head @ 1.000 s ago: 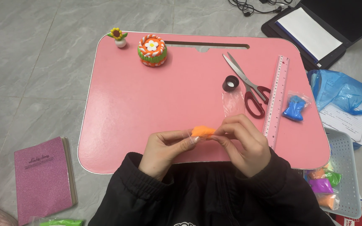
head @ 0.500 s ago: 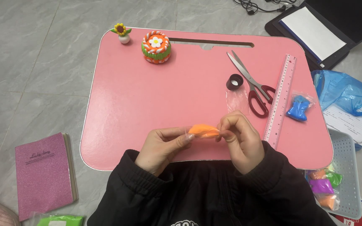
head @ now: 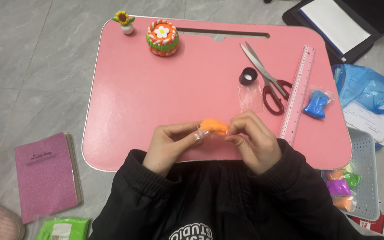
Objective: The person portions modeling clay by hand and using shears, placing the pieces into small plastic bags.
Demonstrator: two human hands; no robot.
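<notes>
Both hands meet over the near edge of a pink lap table point(head: 156, 98). My left hand point(head: 170, 146) and my right hand point(head: 253, 140) pinch the two ends of an orange lump of clay point(head: 213, 126) that seems wrapped in a clear film. The fingertips of both hands touch the lump. Just beyond it on the table lies an empty clear plastic bag point(head: 250, 98) beside a small black ring-shaped cap point(head: 248, 76).
Red-handled scissors point(head: 267, 84), a pink ruler point(head: 298, 94) and a bagged blue clay piece point(head: 315, 104) lie at the right. An orange clay cake point(head: 162, 37) and a tiny sunflower pot point(head: 124, 22) stand at the far edge. A pink notebook point(head: 45, 175) lies left; a white basket point(head: 365, 178) of clay bags right.
The hands stay together on the orange lump, with only small finger shifts. The view has tilted a little, so the table sits slightly lower in frame.
</notes>
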